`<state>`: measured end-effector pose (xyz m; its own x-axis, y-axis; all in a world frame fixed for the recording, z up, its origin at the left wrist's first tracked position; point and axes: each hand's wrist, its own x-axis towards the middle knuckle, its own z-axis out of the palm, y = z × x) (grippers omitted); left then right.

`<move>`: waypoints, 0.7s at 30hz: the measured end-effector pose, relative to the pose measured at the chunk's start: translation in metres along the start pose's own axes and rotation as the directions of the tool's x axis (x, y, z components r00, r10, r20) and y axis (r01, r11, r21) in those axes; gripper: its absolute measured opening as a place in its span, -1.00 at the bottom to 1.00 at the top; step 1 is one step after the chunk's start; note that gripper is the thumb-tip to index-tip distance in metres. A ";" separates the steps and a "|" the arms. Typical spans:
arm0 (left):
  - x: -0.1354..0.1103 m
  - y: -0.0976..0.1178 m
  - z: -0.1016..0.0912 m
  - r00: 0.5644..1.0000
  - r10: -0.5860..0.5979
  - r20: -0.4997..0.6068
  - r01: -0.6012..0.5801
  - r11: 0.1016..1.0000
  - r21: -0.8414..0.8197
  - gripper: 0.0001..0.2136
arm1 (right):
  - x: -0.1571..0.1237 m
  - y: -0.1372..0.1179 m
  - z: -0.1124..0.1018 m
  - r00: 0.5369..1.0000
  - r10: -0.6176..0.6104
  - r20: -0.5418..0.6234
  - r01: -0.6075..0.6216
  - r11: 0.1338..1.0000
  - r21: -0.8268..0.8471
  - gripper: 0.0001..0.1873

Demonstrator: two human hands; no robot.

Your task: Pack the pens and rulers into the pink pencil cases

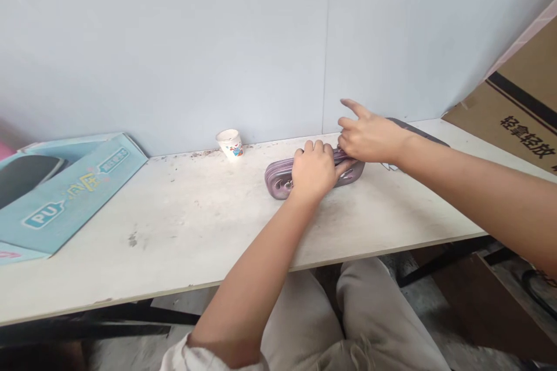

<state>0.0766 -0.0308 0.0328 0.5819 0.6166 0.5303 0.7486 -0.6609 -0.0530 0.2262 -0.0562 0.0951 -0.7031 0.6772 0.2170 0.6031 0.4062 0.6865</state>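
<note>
Glossy purple case (281, 177) is sitting on counter (183, 232), back from front edge (191, 287). Left hand (314, 171) is gripping it; right hand (365, 138) is half-curling at its right end, hold unclear. Room's running left to blue box (93, 191).

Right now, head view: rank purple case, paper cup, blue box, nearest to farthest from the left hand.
From the left hand:
1. Purple case: touching, under the fingers.
2. Paper cup: left of it, farther back.
3. Blue box: far left.
</note>
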 end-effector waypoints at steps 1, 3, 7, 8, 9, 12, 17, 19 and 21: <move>0.000 0.001 0.000 1.000 -0.014 -0.005 0.014 1.000 -0.010 -0.47 | 0.004 -0.002 -0.002 1.000 -0.011 -0.015 0.012 1.000 0.029 -0.70; -0.001 0.003 0.001 0.998 -0.053 -0.018 0.052 0.998 -0.030 -0.50 | 0.009 -0.005 -0.004 0.999 -0.032 -0.024 0.033 0.999 0.039 -0.67; -0.001 0.007 0.002 0.994 -0.099 -0.050 0.095 0.993 -0.072 -0.54 | 0.006 -0.005 -0.007 0.999 0.013 -0.034 -0.011 0.998 0.058 -0.64; -0.001 0.008 0.002 0.993 -0.103 -0.054 0.099 0.992 -0.081 -0.55 | 0.005 -0.006 -0.007 0.998 0.056 -0.038 -0.052 0.996 0.078 -0.66; -0.001 0.008 0.002 0.993 -0.107 -0.056 0.102 0.991 -0.088 -0.56 | 0.003 -0.007 -0.006 0.993 0.109 -0.039 -0.105 0.989 0.101 -0.68; -0.001 0.007 0.002 0.991 -0.117 -0.058 0.111 0.989 -0.095 -0.58 | -0.001 -0.017 0.002 0.939 0.343 -0.014 -0.332 0.919 0.211 -0.75; -0.003 0.009 0.000 0.991 -0.114 -0.071 0.107 0.990 -0.096 -0.57 | -0.003 -0.054 0.031 0.711 0.699 0.073 -0.643 0.606 0.468 -0.61; -0.005 0.010 -0.002 0.993 -0.101 -0.061 0.094 0.990 -0.101 -0.57 | -0.004 -0.068 0.042 0.642 0.766 0.021 -0.659 0.537 0.527 -0.59; -0.009 0.007 -0.006 0.996 -0.078 -0.043 0.073 0.992 -0.105 -0.58 | -0.006 -0.078 0.049 0.591 0.805 -0.046 -0.652 0.511 0.560 -0.58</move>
<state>0.0742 -0.0433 0.0323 0.5080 0.6471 0.5685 0.7516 -0.6554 0.0745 0.2018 -0.0614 0.0061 0.0528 0.6994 0.7128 0.9777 0.1092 -0.1796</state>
